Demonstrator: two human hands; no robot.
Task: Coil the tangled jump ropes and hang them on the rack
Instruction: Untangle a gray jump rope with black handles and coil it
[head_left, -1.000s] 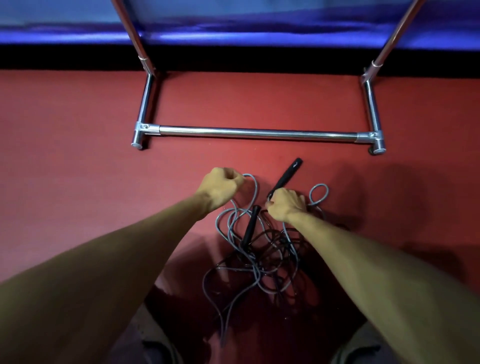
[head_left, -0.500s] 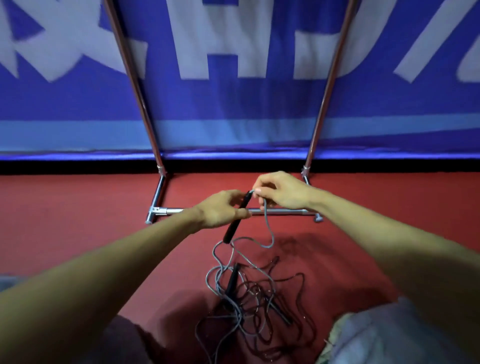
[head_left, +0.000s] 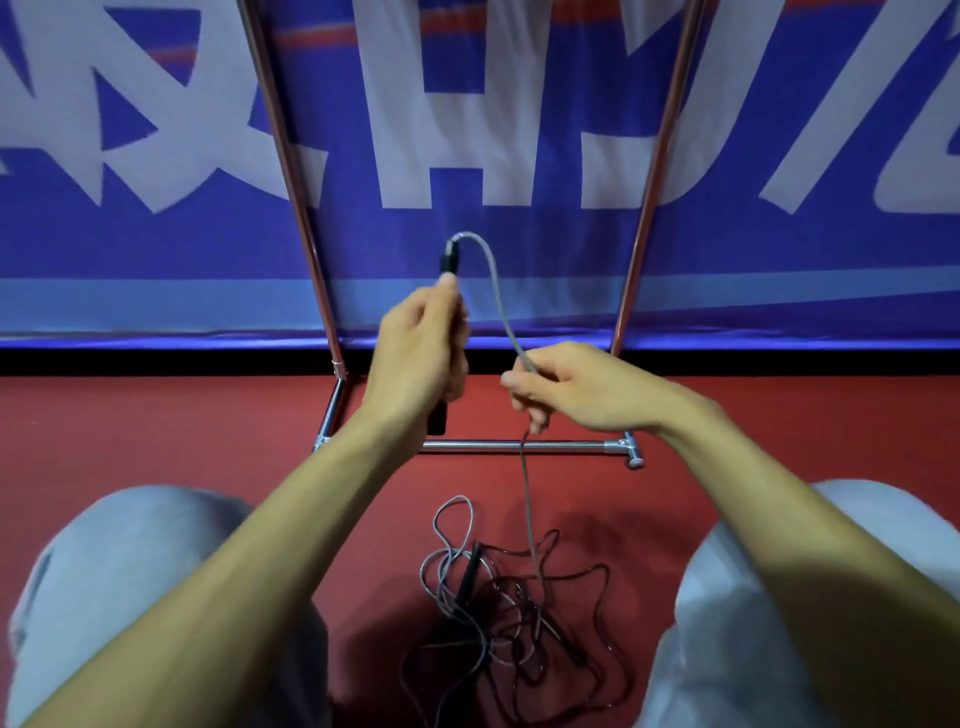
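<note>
Red floor (head_left: 156, 431) runs up to a blue banner (head_left: 156, 249) with large white lettering. The chrome rack (head_left: 561, 445) stands against it, its top cut off. The left hand (head_left: 415, 358) grips a black jump-rope handle (head_left: 449, 260) upright with the cord end up, its middle hidden in the fist. The grey cord (head_left: 496, 280) arcs right and down into the right hand (head_left: 582, 384), pinched by curled fingers (head_left: 524, 400). It then drops to the tangled ropes (head_left: 509, 613) on the floor between the knees (head_left: 130, 571), where strands are hard to separate.

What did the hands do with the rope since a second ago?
Both hands rose off the floor. The left hand took the black handle and lifted it upright; the right hand slid along the grey cord, drawing it from the tangle. The rack stayed put.
</note>
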